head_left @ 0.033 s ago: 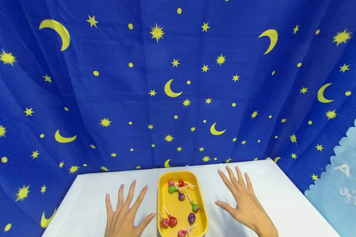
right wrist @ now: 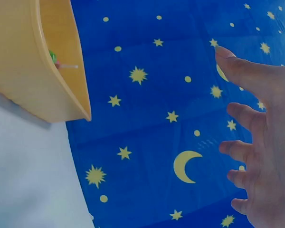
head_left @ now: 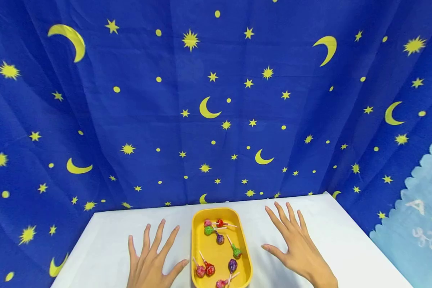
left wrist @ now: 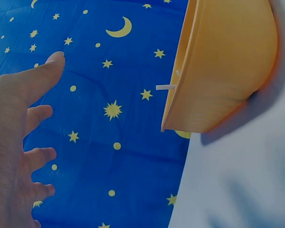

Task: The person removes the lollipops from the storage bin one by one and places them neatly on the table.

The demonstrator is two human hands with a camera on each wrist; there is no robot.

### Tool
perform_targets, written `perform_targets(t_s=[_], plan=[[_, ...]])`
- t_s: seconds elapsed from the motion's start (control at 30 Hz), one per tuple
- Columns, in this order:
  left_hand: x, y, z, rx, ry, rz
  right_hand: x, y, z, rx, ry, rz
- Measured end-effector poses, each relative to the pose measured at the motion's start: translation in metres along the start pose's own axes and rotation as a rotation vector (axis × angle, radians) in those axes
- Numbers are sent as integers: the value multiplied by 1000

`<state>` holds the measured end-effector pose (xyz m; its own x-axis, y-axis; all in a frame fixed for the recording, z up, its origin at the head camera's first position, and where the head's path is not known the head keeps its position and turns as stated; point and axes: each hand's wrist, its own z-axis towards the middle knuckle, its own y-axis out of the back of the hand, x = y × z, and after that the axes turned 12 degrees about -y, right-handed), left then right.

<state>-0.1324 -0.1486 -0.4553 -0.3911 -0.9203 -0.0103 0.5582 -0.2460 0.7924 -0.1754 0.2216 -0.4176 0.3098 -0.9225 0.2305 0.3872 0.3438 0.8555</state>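
Between the two hands stands a yellow oblong tray (head_left: 219, 258) with several wrapped lollipops lying loose on its bottom. A green lollipop (head_left: 236, 252) and a purple lollipop (head_left: 232, 265) lie along its right side; a red lollipop (head_left: 209, 269) is at the left. My left hand (head_left: 153, 260) is spread to the left of the tray, its thumb pointing at the tray's side. On the right, my right hand (head_left: 297, 250) is spread likewise, apart from the tray. Both hands hold nothing. In the left wrist view a white stick (left wrist: 165, 87) pokes over the tray's rim.
The tray rests on a white-covered table (head_left: 104, 240). Behind the table hangs a blue cloth (head_left: 187, 136) with yellow moons and stars. At the far right is a light blue scalloped cloth (head_left: 414, 236) with white lettering.
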Motion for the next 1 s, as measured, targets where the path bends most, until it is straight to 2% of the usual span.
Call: perform_targets(t_s=[0.1,0.23,0.37,0.5,0.63,0.77,0.87,0.93,1.0], plan=[[0,3,-2,20,7,-1,0,0,-3,-5,-9,7],[1,8,-7,78,32,0,-1,3,-9,-11,-21,25],[2,12,-9,128,65,-7,1,3,-8,1,2,26],[1,9,-6,183,59,-79,2,3,2,19,22,29],[1,1,-3,274,74,-231,8,3,16,68,48,49],[-4,-10,1,374,157,-527,14,3,28,91,89,56],[-12,-19,1,460,177,-717,15,3,31,91,99,72],[-15,-22,-2,516,179,-765,16,0,32,112,117,93],[-16,-22,-5,563,193,-768,20,-5,32,156,141,126]])
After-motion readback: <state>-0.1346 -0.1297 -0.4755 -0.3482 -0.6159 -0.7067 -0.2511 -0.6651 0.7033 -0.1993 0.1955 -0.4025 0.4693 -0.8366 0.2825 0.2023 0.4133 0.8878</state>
